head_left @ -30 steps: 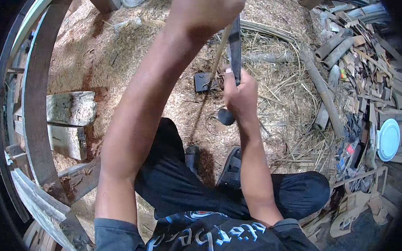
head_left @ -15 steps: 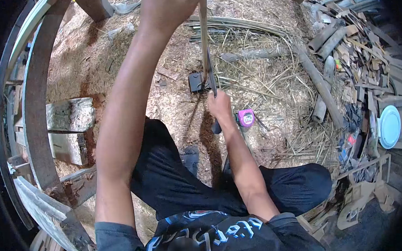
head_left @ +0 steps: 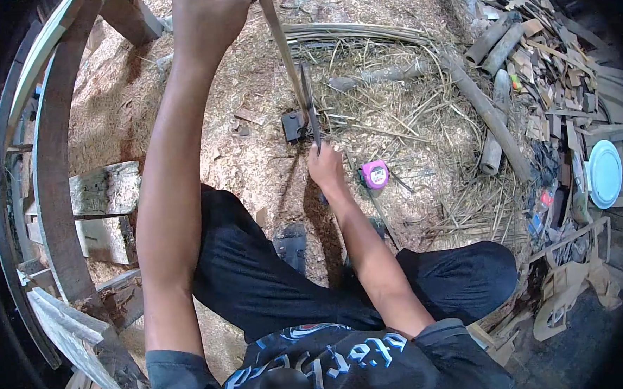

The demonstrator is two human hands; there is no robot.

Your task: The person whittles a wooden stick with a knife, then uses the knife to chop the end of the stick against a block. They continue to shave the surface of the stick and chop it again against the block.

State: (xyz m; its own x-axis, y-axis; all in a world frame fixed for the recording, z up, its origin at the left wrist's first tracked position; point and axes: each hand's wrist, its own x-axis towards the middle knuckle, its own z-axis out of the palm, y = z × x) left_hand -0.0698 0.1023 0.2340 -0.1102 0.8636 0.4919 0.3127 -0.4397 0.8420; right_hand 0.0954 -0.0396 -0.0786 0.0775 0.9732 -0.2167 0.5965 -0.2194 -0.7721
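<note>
My left hand (head_left: 212,20) is raised at the top edge of the view, closed round the upper end of a long, thin bamboo strip (head_left: 280,45); its fingertips are partly cut off by the frame. The strip slants down towards a small dark block (head_left: 294,127) on the ground. In my right hand (head_left: 326,167), closed around the handle, is a long knife (head_left: 310,106) with its blade pointing up and away, right alongside the strip's lower part. A pink tape measure (head_left: 374,175) lies just right of my right hand.
Shavings cover the ground. Bamboo strips (head_left: 359,30) and poles (head_left: 487,111) lie ahead and right, beside a heap of wood scraps (head_left: 555,69) and a pale blue round lid (head_left: 605,174). A curved wooden frame (head_left: 60,165) and a split wood block (head_left: 103,191) stand left.
My left hand has swung left with the upper end of the strip, which now leans more. My right hand and the knife have shifted slightly left in the view.
</note>
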